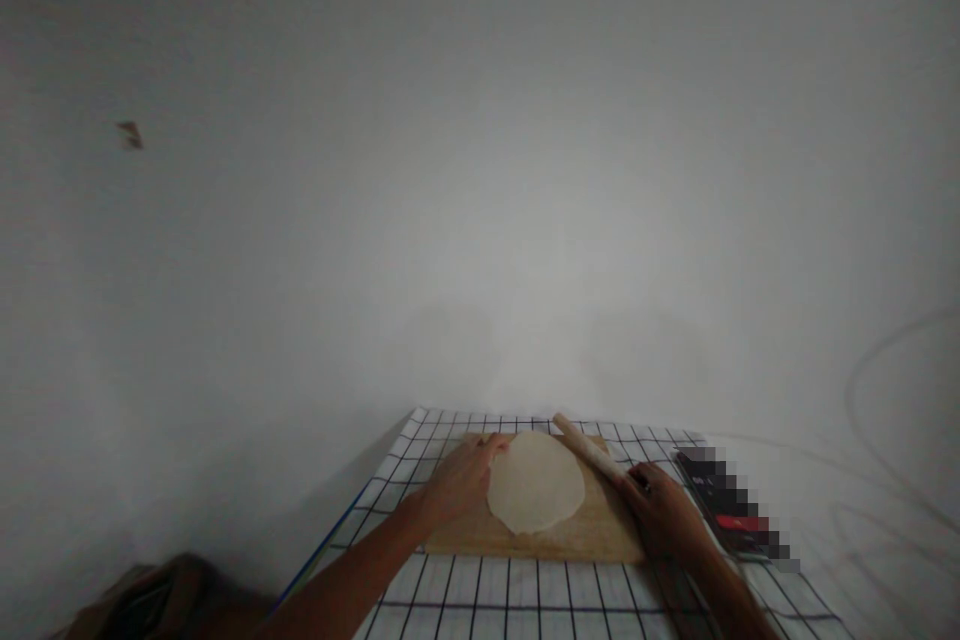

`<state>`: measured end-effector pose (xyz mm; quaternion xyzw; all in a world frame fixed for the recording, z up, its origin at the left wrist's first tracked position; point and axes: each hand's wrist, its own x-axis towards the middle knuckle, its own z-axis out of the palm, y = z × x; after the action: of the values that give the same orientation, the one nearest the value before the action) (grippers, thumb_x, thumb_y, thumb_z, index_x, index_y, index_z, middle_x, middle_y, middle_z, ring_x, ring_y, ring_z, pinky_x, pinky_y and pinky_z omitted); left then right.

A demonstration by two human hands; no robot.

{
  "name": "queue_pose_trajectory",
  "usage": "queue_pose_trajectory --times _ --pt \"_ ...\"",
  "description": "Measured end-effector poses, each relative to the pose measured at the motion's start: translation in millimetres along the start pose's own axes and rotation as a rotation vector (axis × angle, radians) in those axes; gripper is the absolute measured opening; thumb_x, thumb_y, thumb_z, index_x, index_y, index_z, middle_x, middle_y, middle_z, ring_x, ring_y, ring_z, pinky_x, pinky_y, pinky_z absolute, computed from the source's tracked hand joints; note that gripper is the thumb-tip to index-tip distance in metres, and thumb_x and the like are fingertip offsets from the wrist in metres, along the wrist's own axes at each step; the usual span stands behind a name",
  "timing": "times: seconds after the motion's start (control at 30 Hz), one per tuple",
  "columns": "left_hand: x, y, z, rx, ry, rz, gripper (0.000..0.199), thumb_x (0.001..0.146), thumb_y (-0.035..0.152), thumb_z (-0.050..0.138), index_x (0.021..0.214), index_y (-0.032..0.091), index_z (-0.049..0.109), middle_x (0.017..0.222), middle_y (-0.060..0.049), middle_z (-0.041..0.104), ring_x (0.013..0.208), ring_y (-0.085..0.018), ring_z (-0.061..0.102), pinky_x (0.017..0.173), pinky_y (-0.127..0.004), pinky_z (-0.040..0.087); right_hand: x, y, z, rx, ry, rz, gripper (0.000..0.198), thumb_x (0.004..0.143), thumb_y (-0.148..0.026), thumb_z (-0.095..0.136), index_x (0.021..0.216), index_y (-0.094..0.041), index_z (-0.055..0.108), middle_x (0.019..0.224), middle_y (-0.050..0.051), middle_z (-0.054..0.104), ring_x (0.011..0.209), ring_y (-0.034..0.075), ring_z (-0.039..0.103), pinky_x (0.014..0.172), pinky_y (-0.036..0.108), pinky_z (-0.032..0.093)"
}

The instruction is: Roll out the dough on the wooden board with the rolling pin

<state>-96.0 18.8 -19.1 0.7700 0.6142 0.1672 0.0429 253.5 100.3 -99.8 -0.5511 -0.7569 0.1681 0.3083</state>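
Note:
A thin, roughly round sheet of dough (536, 483) lies flat on a wooden board (622, 542). At its upper left edge, my left hand (463, 472) has its fingers drawn together on the rim of the dough. My right hand (661, 505) is wrapped round the near end of a slim wooden rolling pin (589, 448). The pin slants away to the upper left, over the board's right side, beside the dough. The tips of the right fingers are partly hidden.
The board rests on a table with a white, black-checked cover (517, 610). To the right of my right hand lies a dark flat item (697, 470) with a red patch, partly blurred out. A plain pale wall (480, 220) stands close behind the table.

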Motion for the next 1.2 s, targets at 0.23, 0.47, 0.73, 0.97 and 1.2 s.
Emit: queue_pose_trajectory --times 0.23,0.47,0.73,0.97,1.2 --pt "6 2 11 0.135 0.058 0.132 0.055 0.079 0.002 0.043 0.128 0.022 0.059 0.124 -0.009 0.067 0.119 -0.025 0.055 0.108 -0.039 0.038 -1 0 -2 -0.017 -0.012 -0.005 0.048 0.095 -0.06 0.04 0.095 -0.021 0.067 0.1 0.01 0.072 0.087 0.023 0.067 0.073 0.029 0.044" --pt "-3 -6 2 0.005 0.061 0.153 0.044 0.089 0.021 0.05 0.133 0.026 0.056 0.131 -0.007 0.064 0.122 -0.026 0.055 0.104 -0.038 0.041 -2 -1 -3 0.004 0.0 -0.029 0.048 0.094 -0.06 0.042 0.096 -0.02 0.068 0.099 0.01 0.072 0.087 0.024 0.067 0.076 0.031 0.045" --pt "-13 -12 8 -0.08 0.114 0.145 0.039 0.093 0.017 0.041 0.129 0.024 0.057 0.131 -0.007 0.064 0.124 -0.024 0.054 0.108 -0.038 0.039 0 0 -5 -0.028 -0.011 -0.022 0.048 0.094 -0.061 0.042 0.095 -0.02 0.068 0.099 0.01 0.072 0.086 0.023 0.066 0.074 0.03 0.044" --pt "-5 -3 14 0.06 0.067 0.145 0.042 0.085 0.021 0.057 0.127 0.022 0.058 0.122 -0.012 0.066 0.117 -0.029 0.055 0.106 -0.042 0.039 -2 1 -6 -0.023 -0.018 -0.034 0.048 0.095 -0.062 0.041 0.095 -0.021 0.066 0.099 0.01 0.071 0.087 0.024 0.066 0.076 0.031 0.045" --pt "8 -27 14 -0.412 0.139 -0.001 0.042 0.081 0.011 0.042 0.116 0.023 0.061 0.118 -0.003 0.072 0.112 -0.019 0.064 0.103 -0.034 0.047 -3 -2 -7 -0.029 -0.005 -0.042 0.048 0.093 -0.063 0.043 0.091 -0.021 0.068 0.096 0.01 0.072 0.083 0.024 0.066 0.072 0.031 0.045"
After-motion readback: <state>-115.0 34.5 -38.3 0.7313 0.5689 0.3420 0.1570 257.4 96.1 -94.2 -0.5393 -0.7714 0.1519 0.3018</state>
